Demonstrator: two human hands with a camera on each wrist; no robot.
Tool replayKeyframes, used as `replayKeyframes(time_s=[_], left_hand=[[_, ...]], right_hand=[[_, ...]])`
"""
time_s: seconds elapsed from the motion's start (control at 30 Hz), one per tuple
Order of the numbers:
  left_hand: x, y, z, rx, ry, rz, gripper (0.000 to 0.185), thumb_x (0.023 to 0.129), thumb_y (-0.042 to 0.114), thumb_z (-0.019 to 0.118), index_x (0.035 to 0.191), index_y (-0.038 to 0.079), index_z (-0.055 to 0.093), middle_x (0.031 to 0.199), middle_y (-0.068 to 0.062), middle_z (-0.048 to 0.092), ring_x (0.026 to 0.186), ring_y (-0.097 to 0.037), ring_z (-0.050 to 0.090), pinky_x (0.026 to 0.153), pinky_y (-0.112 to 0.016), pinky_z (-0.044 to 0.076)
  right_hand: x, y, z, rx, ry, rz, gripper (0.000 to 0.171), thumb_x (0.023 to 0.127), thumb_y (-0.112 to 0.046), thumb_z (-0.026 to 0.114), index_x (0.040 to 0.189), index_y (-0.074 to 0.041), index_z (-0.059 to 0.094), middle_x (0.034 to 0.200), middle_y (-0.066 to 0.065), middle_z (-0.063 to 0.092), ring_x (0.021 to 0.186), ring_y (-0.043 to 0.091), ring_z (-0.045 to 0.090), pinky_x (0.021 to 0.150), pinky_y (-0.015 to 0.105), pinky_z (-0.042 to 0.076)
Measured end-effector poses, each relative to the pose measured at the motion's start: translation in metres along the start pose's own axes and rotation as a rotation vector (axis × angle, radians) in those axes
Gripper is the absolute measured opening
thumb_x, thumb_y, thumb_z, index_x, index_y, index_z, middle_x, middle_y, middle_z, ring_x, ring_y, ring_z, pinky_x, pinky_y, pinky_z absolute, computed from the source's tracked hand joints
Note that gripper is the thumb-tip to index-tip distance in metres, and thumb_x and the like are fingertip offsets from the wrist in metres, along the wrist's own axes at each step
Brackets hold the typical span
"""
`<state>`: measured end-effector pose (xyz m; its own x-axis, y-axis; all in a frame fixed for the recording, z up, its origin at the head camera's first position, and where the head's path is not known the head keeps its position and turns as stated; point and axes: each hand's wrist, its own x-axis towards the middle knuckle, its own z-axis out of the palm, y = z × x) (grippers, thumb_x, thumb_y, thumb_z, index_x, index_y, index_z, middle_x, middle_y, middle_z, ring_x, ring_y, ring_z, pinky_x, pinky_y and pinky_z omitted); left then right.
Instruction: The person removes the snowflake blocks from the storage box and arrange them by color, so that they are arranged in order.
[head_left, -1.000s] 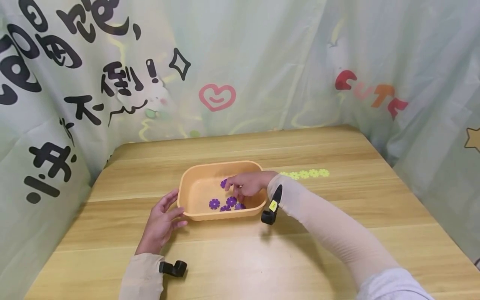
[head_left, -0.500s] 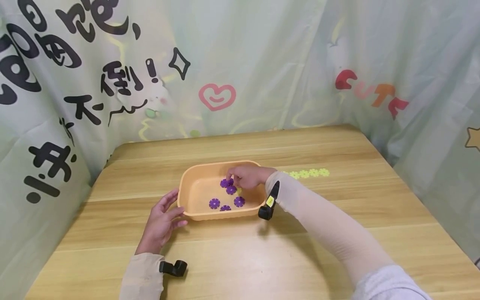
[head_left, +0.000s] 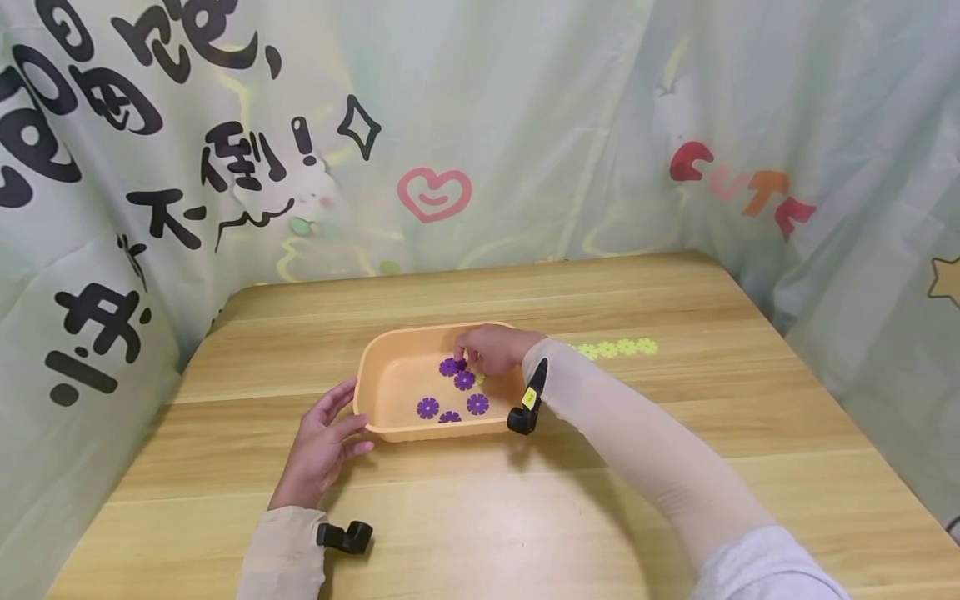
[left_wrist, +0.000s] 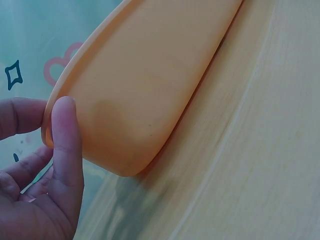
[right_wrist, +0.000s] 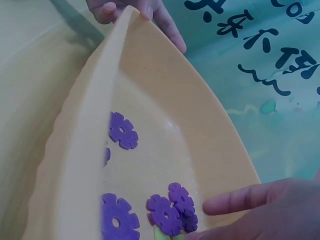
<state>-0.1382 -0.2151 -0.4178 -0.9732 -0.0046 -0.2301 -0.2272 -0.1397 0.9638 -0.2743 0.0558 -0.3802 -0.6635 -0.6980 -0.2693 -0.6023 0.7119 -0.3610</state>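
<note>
My left hand (head_left: 318, 446) pinches the left end of an orange plastic basin (head_left: 450, 432). In the left wrist view the thumb (left_wrist: 66, 130) presses the outside wall below the rim, with fingers at the rim's other side. Inside the basin, my right hand (head_left: 495, 348) reaches down by the back wall, its index finger (right_wrist: 240, 198) extended beside a cluster of purple snowflake discs (right_wrist: 165, 214). Nothing shows between that finger and the fingertip lower down. A yellow snowflake disc (head_left: 479, 379) peeks out under the hand. Toward the front lie more purple discs (head_left: 428, 408), spread apart.
Behind the right forearm, a row of several yellow snowflake discs (head_left: 626, 348) lies on the wooden table (head_left: 480, 517), partly hidden by the sleeve. A printed curtain (head_left: 525, 125) hangs around the table's back and sides.
My right hand has moved toward the basin's back wall, and purple discs have gathered beside it there. A yellow disc has come into view under it. The left hand keeps its hold.
</note>
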Motion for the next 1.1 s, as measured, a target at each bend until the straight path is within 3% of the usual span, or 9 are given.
replayKeyframes(time_s=[0.17, 0.37, 0.5, 0.7, 0.83, 1.1], left_hand=[[0.0, 0.001, 0.0, 0.003, -0.002, 0.001, 0.065, 0.092, -0.011, 0.052, 0.15, 0.007, 0.03, 0.149, -0.01, 0.03, 0.074, -0.015, 0.057, 0.061, -0.025, 0.06], [0.001, 0.003, 0.001, -0.002, -0.008, 0.007, 0.066, 0.092, -0.012, 0.052, 0.15, 0.007, 0.029, 0.149, -0.01, 0.03, 0.074, -0.014, 0.057, 0.061, -0.025, 0.06], [0.001, 0.002, 0.001, 0.004, -0.009, 0.009, 0.066, 0.092, -0.01, 0.052, 0.151, 0.007, 0.03, 0.15, -0.01, 0.03, 0.075, -0.015, 0.057, 0.062, -0.026, 0.06], [-0.004, -0.001, -0.001, 0.015, 0.006, -0.025, 0.065, 0.093, -0.01, 0.052, 0.151, 0.009, 0.03, 0.151, -0.009, 0.03, 0.076, -0.016, 0.056, 0.063, -0.027, 0.06], [-0.004, 0.0, 0.0, 0.018, -0.002, -0.004, 0.065, 0.093, -0.009, 0.053, 0.151, 0.009, 0.03, 0.15, -0.01, 0.03, 0.077, -0.016, 0.057, 0.064, -0.027, 0.06], [-0.002, 0.001, 0.001, 0.007, 0.0, -0.004, 0.065, 0.093, -0.01, 0.052, 0.15, 0.008, 0.03, 0.15, -0.009, 0.03, 0.073, -0.014, 0.057, 0.062, -0.026, 0.06]], right_hand=[[-0.001, -0.003, -0.003, 0.019, -0.044, 0.079, 0.042, 0.08, 0.006, 0.069, 0.115, -0.015, 0.063, 0.092, 0.001, 0.062, 0.085, 0.015, 0.055, 0.077, 0.025, 0.05], [0.0, -0.005, -0.003, 0.103, -0.079, 0.175, 0.041, 0.08, -0.001, 0.076, 0.116, -0.015, 0.062, 0.092, 0.001, 0.059, 0.086, 0.016, 0.053, 0.077, 0.028, 0.05], [0.004, -0.004, -0.001, 0.058, -0.069, 0.179, 0.036, 0.078, -0.008, 0.081, 0.109, -0.016, 0.063, 0.084, -0.001, 0.058, 0.081, 0.016, 0.053, 0.076, 0.027, 0.049], [0.01, -0.005, 0.006, -0.046, -0.085, 0.137, 0.021, 0.078, -0.013, 0.082, 0.093, -0.017, 0.067, 0.092, -0.005, 0.06, 0.085, 0.016, 0.054, 0.075, 0.026, 0.049], [0.009, -0.006, 0.006, -0.088, -0.08, 0.161, 0.02, 0.078, -0.014, 0.082, 0.088, -0.018, 0.065, 0.092, -0.005, 0.061, 0.086, 0.016, 0.054, 0.075, 0.025, 0.049], [0.006, -0.005, 0.001, -0.064, -0.091, 0.147, 0.024, 0.078, -0.013, 0.082, 0.088, -0.017, 0.06, 0.09, -0.004, 0.059, 0.085, 0.016, 0.054, 0.071, 0.024, 0.048]])
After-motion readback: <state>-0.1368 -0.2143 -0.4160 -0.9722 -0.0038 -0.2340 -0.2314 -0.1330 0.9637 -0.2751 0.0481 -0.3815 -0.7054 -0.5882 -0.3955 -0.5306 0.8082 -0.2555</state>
